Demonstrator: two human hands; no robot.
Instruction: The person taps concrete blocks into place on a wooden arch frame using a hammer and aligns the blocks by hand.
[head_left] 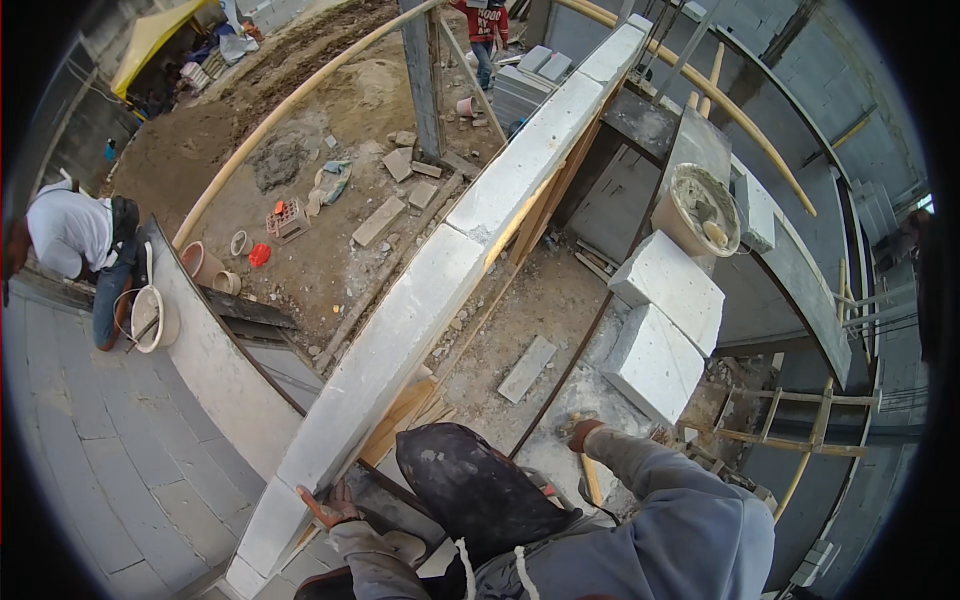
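Note:
My left hand (330, 507) has its fingers spread against the side of a long row of white blocks (370, 370) running diagonally through the middle. My right hand (585, 434) is curled low on a dusty ledge (555, 430), by an upright light wooden piece (590, 480); what its fingers hold is too small to make out. Just beyond it lie two large white blocks (655, 360), and farther along a bucket of grey mortar (695, 210) with a tool in it. My dark-clad knee (450, 465) is between my hands.
Drops lie on both sides of the wall, with rubble and loose blocks (380, 220) below. A co-worker (80, 230) bends at left beside a white bucket (155, 320). Another person (482, 35) stands at the top. Bamboo poles (740, 110) and a wooden ladder (790, 435) are at right.

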